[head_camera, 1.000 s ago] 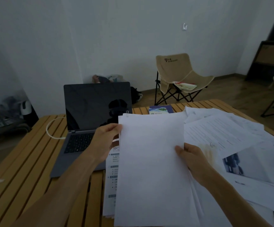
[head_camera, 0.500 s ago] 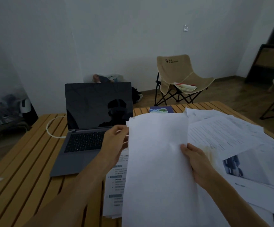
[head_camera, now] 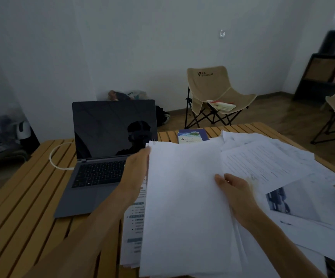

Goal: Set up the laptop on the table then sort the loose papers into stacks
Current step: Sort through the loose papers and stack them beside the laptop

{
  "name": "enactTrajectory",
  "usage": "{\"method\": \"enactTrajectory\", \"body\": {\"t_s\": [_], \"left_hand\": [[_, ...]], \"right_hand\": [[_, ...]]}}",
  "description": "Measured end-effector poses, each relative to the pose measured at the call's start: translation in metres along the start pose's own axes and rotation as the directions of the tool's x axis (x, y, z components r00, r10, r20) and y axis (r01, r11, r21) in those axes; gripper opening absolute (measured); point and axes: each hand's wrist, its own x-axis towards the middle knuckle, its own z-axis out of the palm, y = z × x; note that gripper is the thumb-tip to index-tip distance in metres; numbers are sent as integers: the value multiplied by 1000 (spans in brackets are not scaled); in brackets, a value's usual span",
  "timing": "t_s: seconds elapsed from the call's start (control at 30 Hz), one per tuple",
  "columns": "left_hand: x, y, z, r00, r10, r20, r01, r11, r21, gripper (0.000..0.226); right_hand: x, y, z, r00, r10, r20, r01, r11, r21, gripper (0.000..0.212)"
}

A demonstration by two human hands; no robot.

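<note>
The loose white paper sheets (head_camera: 267,167) lie fanned and overlapping across the right half of the slatted yellow wooden counter (head_camera: 26,197), and the slim dark grey laptop (head_camera: 104,157) already stands open at the left with its glossy black screen off and a white cable (head_camera: 54,157) looped to its side. From that I judge the setup step done and the sorting step in hand.

I see my left hand (head_camera: 136,169) gripping the left edge of a blank white sheaf of paper (head_camera: 184,207), fingers curled behind it, while my right hand (head_camera: 234,191) pinches its right edge, thumb on top. The sheaf hangs just above a printed page with grey headings (head_camera: 135,221) on the counter. A small metal paper clip (head_camera: 153,141) sits at its top left corner, so it is probably several leaves bound together.

Next I expect to lay this sheaf squarely on a pile; that calls for matching edges and keeping both grips even, since thin matte paper bends and slides easily. The printed sheets at right look smooth, flat and limp, one carrying a dark photograph (head_camera: 279,199). A small blue booklet (head_camera: 192,135) lies behind them.
</note>
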Motion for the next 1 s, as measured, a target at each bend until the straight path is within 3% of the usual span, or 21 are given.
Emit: {"method": "enactTrajectory", "body": {"t_s": [0.1, 0.23, 0.3, 0.47, 0.53, 0.73, 0.87, 0.93, 1.0], "left_hand": [[-1, 1, 7, 987, 126, -94, -125, 992, 24, 13], [1, -2, 5, 975, 148, -163, -145, 989, 28, 9], [2, -3, 2, 972, 156, -174, -148, 987, 58, 10], [11, -2, -22, 949, 144, -282, -118, 987, 109, 12], [11, 7, -37, 931, 198, -307, -130, 965, 227, 11], [-11, 79, -78, 866, 417, -277, -188, 784, 591, 19], [-47, 149, -60, 740, 655, -153, -267, 494, 827, 22], [-58, 171, -33, 780, 624, -44, -294, 428, 855, 14], [-57, 168, 4, 890, 452, 57, -270, 422, 865, 16]], "right_hand": [[-4, -5, 3, 997, -72, 15, 72, 997, -39, 44], [-9, -4, 1, 984, -78, 158, 80, 997, -8, 42], [-9, -2, 0, 973, -96, 210, 107, 993, -40, 60], [0, 1, -13, 990, -99, 104, 110, 988, -105, 54], [7, 4, -26, 997, -60, 37, 64, 993, -102, 45], [19, 13, -54, 993, 36, -116, -50, 991, -121, 36], [22, 16, -57, 986, 65, -157, -88, 986, -145, 34], [21, 15, -57, 984, 78, -158, -102, 984, -148, 33], [19, 13, -57, 980, 72, -183, -101, 983, -157, 33]]}}
